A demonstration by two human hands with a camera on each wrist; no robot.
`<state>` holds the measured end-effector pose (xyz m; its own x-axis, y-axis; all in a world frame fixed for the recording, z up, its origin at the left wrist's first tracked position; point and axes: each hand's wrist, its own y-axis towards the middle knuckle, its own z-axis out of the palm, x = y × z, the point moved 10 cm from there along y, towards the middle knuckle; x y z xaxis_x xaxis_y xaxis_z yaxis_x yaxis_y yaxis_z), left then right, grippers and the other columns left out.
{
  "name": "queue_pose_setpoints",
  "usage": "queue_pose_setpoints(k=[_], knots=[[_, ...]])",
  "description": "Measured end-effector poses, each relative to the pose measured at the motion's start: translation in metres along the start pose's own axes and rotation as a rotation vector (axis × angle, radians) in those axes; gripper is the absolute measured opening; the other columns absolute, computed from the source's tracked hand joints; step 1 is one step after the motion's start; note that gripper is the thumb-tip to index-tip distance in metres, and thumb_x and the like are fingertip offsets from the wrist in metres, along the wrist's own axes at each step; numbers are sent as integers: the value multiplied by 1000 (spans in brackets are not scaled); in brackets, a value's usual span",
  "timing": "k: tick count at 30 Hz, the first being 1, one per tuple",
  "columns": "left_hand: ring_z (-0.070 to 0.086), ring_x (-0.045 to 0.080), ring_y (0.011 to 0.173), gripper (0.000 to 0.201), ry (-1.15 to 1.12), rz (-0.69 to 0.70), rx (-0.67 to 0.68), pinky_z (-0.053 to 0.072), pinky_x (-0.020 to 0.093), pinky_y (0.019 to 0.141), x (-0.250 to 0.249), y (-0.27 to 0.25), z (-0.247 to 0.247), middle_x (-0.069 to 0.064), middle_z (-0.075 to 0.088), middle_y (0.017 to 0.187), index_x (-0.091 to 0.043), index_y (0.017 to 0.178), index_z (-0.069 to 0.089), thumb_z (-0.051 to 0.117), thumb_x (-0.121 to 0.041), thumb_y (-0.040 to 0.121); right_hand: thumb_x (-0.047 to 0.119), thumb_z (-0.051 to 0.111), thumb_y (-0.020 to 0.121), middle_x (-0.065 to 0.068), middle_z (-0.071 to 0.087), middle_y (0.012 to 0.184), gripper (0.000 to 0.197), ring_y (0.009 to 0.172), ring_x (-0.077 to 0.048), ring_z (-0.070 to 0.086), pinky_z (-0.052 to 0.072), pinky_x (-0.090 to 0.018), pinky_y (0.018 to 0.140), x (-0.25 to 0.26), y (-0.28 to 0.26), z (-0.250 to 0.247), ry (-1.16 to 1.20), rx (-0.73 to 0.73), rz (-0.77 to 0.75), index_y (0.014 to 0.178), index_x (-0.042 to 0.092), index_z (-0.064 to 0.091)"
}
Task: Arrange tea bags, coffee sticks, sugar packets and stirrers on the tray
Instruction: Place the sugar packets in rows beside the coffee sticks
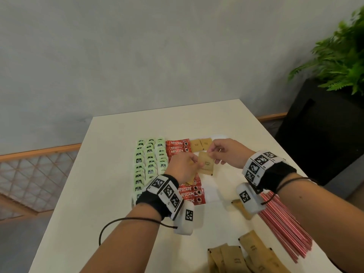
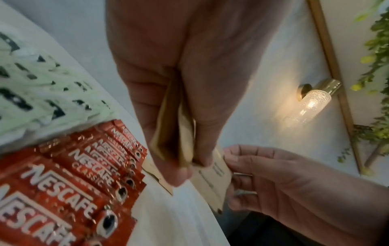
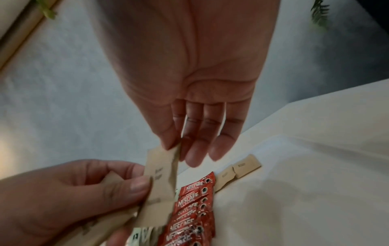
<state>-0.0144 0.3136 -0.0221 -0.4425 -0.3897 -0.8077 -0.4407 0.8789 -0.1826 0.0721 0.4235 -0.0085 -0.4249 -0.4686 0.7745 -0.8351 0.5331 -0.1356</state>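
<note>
- The left hand (image 1: 182, 167) grips a small stack of brown sugar packets (image 2: 179, 133) between thumb and curled fingers, above the middle of the tray (image 1: 211, 191); the right hand (image 1: 224, 152) pinches the top corner of the foremost sugar packet (image 1: 205, 164) between thumb and forefinger, its other fingers straight and loose.
- The white tray lies at the middle of the table (image 1: 110, 174); green tea bags (image 1: 149, 164) fill the tray's left side in three columns; red coffee sticks (image 1: 178, 147) run in one column just right of them; two sugar packets (image 1: 201, 145) lie side by side near its far right corner.
- Off the tray, by the table's near right edge, lie red-striped stirrers (image 1: 283, 223) in a fan and loose brown packets (image 1: 248, 255) in a heap.
- A potted fern (image 1: 338, 60) stands beyond the table's right edge.
</note>
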Motion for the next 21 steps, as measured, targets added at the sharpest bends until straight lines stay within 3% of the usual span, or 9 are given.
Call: queue_pose_setpoints(k=[2, 6, 9, 12, 17, 21], knots=[[66, 14, 52, 12, -68, -24, -24, 54, 24, 52, 3, 2, 0, 5, 73, 73, -19, 87, 65, 62, -28, 96, 15, 62, 93, -1, 65, 84, 2, 69, -12, 65, 53, -24, 64, -2, 3, -3, 68, -49, 3, 91, 16, 62], [63, 10, 43, 13, -261, -74, -122, 47, 21, 38, 14, 8, -7, 1, 69, 64, -22, 84, 57, 64, -23, 95, 23, 71, 87, -1, 69, 84, 12, 70, -13, 67, 52, -25, 65, -28, 3, 8, 237, -80, 110, 94, 15, 65], [69, 26, 56, 8, -339, -121, -111, 56, 32, 47, 21, 15, -4, 9, 74, 73, -21, 89, 60, 65, -24, 94, 20, 68, 89, -3, 72, 83, 8, 70, -13, 67, 54, -26, 67, -42, 8, 24, 299, -36, 141, 88, 12, 68], [72, 28, 73, 10, -361, -142, -136, 61, 42, 66, 30, 23, -10, 11, 75, 88, -20, 100, 65, 65, -28, 93, 16, 66, 91, -5, 71, 79, 8, 66, -14, 65, 55, -25, 63, -60, 19, 24, 346, -103, 197, 85, 11, 68], [71, 26, 81, 12, -519, -217, -207, 61, 44, 69, 62, 37, -30, 14, 71, 102, -20, 107, 63, 60, -25, 96, 16, 56, 96, -5, 69, 78, 14, 65, -15, 62, 55, -26, 62, -97, 38, 22, 216, -132, 385, 88, 12, 67], [71, 22, 70, 18, -638, -242, -230, 61, 40, 65, 72, 46, -37, 13, 73, 93, -14, 112, 62, 56, -26, 99, 14, 52, 97, -3, 68, 77, 17, 63, -15, 58, 48, -23, 54, -107, 55, 29, 134, -119, 470, 90, 9, 68]])
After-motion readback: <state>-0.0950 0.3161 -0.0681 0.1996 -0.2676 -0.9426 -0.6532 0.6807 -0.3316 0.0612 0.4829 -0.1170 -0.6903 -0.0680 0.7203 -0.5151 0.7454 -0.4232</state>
